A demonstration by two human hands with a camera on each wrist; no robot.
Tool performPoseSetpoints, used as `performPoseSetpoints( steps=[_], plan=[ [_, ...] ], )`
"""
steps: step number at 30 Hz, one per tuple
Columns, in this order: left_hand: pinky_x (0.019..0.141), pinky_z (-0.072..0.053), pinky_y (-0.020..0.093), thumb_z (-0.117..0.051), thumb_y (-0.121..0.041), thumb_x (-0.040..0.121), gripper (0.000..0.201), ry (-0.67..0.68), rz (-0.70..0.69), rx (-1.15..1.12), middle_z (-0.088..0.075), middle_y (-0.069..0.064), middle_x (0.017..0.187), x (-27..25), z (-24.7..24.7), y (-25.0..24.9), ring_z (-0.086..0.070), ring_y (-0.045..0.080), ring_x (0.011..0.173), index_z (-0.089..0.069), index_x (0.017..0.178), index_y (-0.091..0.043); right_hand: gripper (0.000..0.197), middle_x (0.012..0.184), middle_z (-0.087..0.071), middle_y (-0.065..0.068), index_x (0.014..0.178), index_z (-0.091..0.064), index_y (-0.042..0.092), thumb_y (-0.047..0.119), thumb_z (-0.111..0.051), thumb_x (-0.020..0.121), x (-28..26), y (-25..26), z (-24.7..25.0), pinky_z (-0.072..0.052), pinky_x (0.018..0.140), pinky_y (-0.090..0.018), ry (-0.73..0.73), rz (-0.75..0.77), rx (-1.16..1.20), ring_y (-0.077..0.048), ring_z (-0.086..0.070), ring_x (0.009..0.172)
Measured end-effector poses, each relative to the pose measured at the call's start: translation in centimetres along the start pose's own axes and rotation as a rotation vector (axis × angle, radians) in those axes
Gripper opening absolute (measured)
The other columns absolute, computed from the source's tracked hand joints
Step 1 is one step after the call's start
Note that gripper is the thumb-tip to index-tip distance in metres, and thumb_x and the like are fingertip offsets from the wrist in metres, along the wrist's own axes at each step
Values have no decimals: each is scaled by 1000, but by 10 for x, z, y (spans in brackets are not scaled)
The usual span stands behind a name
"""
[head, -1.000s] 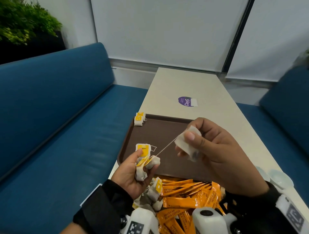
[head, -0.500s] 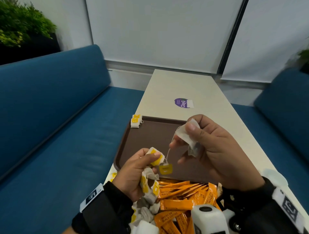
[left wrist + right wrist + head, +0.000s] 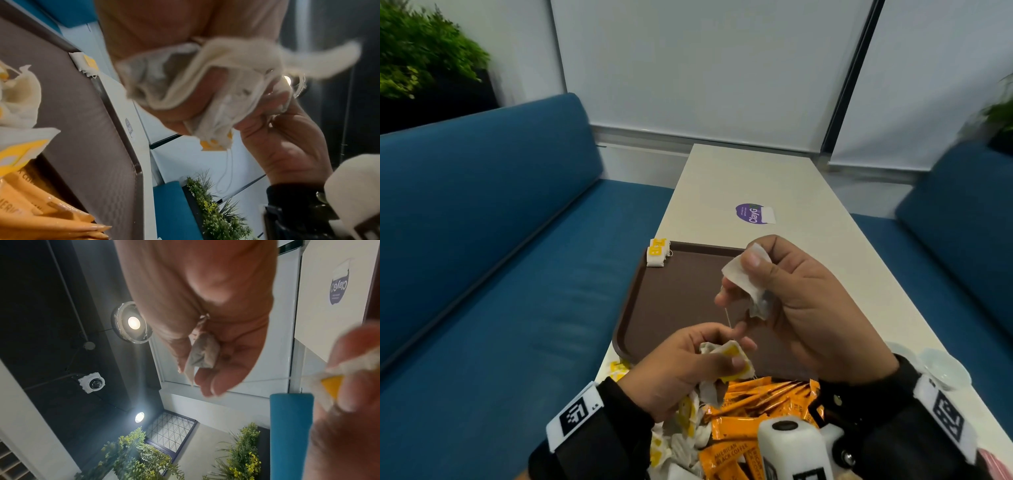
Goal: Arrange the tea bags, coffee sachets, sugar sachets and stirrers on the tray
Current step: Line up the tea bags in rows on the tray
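1. Tea bags fill both hands: the right hand point(image 3: 787, 301) pinches one tea bag point(image 3: 748, 277) between thumb and forefinger at frame centre, above the brown tray point(image 3: 681, 291).
2. The left hand point(image 3: 681, 370), lower centre, grips a tangled clump of bags point(image 3: 726, 359) with yellow tags.
3. A thin string point(image 3: 728, 317) runs nearly upright from the lifted bag down to the clump, so the pull to free it likely goes up and away.
4. Placed tea bags point(image 3: 656, 253) lie on the tray's far-left corner, up and left of both hands; the left hand is nearer.
5. Coffee sachets point(image 3: 756, 411) are heaped at the tray's near edge, at bottom centre.
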State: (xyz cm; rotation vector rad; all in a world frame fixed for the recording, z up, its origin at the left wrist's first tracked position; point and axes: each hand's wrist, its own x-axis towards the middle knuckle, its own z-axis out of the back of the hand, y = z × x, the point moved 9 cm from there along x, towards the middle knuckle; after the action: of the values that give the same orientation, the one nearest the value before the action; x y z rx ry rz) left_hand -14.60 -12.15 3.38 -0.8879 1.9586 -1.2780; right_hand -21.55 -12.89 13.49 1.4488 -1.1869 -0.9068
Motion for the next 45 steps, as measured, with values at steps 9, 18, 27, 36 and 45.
performPoseSetpoints(
  steps=[9,18,27,36,45],
  plan=[
    [37,-40,18,-74,-17,53,15,-3,-51,-246,-60,9,61,-5,19,-12,-49,10,36,-67,66,-14,25,68,-61,10,67,-58,36,20,-76,75,-5,3,28,-45,61,-9,-244,328,-934,2,-57,79],
    [34,-40,18,-66,-8,62,16,-114,-19,-257,-60,12,61,-3,30,-7,-49,11,36,-66,78,-6,9,78,-54,17,79,-66,28,23,-64,86,-2,-30,12,-42,67,-7,-178,250,-1000,2,-54,78],
    [36,-41,18,-60,-8,67,11,-147,8,-296,-58,10,63,-3,31,0,-50,11,39,-70,69,-12,21,70,-63,12,67,-60,31,19,-71,81,-2,-40,18,-47,63,-8,-301,191,-789,5,-57,79],
    [37,-43,18,-60,0,65,27,-211,19,-390,-56,10,55,-6,39,6,-50,11,36,-56,91,-4,17,77,-67,13,75,-64,37,23,-73,78,-9,-51,0,-50,62,-10,-87,45,-746,7,-61,77],
    [37,-40,19,-54,-5,67,49,-145,-1,-357,-56,8,52,-6,32,4,-47,10,38,-55,115,-2,12,76,-68,7,76,-68,24,15,-68,83,-9,-60,19,-52,60,-13,-52,-119,-555,-4,-64,69]
  ],
)
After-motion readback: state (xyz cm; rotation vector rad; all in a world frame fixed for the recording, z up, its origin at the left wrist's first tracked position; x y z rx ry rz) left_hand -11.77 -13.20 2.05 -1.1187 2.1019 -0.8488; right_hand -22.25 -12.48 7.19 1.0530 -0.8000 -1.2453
